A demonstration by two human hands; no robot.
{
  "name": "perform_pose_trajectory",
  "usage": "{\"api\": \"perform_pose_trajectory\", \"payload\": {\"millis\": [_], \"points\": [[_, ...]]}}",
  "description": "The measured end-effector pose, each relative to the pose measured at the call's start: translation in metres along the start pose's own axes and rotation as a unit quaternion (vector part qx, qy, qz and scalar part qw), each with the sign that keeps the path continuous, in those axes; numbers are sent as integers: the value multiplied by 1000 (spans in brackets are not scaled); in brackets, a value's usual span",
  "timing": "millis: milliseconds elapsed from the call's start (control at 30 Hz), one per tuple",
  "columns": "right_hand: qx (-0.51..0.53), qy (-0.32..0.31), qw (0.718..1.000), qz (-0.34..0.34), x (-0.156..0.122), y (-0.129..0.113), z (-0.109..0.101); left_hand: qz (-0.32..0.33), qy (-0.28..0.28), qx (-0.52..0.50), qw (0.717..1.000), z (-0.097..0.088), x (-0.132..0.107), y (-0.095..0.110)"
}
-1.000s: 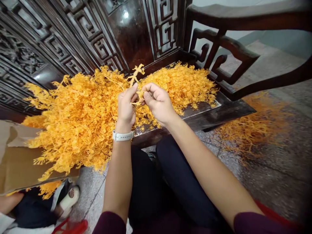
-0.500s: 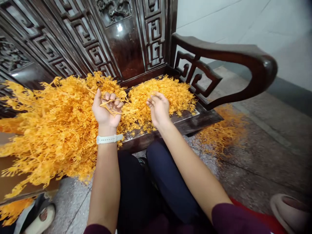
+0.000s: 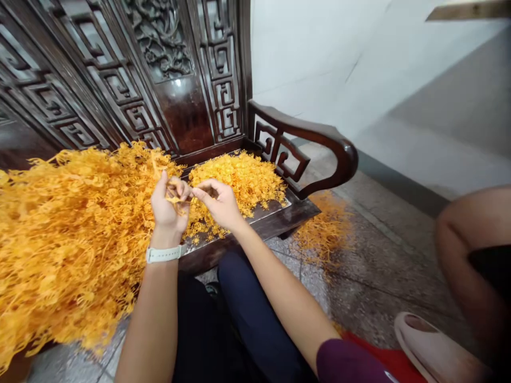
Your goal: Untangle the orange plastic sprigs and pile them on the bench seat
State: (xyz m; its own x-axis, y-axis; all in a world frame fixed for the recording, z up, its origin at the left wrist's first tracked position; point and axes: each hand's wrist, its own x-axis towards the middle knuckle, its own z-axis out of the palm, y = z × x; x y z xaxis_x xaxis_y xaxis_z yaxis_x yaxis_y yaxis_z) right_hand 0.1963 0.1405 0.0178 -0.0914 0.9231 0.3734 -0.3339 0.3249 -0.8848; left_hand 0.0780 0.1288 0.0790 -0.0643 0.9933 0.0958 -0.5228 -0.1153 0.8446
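My left hand [image 3: 170, 205], with a pale watch strap [image 3: 165, 254] at its wrist, is palm up with its fingers curled around a thin yellow-orange plastic flower sprig [image 3: 174, 200]. Close beside it, my right hand [image 3: 221, 205] has thumb and forefinger pinched together, right at the left fingertips. What is in that pinch is too small to make out. A large heap of yellow-orange plastic flower sprigs [image 3: 75, 234] lies to the left. Behind my right hand is a lower pile of small loose plastic flower heads [image 3: 243, 178] on the seat.
The dark carved wooden bench [image 3: 271, 223] has a curved armrest [image 3: 319, 133] at right. Bare orange stems [image 3: 325, 229] lie on the floor beyond its end. Another person's bent leg [image 3: 463, 255] and a pale slipper [image 3: 423, 335] are at the right.
The view has swung right, bringing another person's leg into sight. My right hand has moved in from apart to meet my left fingertips. The left still grips a sprig.
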Motion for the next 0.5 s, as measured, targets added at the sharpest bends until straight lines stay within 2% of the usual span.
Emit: {"api": "perform_pose_trajectory", "payload": {"millis": [67, 133, 267, 367, 500], "points": [[74, 36, 996, 42, 3, 2, -5, -25, -18, -43, 999, 0, -3, 2], [178, 56, 977, 102, 6, 1, -9, -46, -37, -90, 994, 0, -6, 4], [339, 9, 923, 182, 4, -6, -12, -77, -56, -110, 989, 4, -10, 6], [380, -24, 907, 181, 1, -10, -14, -128, -69, -89, 985, 7, -8, 7], [359, -2, 918, 168, 1, -11, -16, -174, -78, -69, 979, 11, -5, 7]]}}
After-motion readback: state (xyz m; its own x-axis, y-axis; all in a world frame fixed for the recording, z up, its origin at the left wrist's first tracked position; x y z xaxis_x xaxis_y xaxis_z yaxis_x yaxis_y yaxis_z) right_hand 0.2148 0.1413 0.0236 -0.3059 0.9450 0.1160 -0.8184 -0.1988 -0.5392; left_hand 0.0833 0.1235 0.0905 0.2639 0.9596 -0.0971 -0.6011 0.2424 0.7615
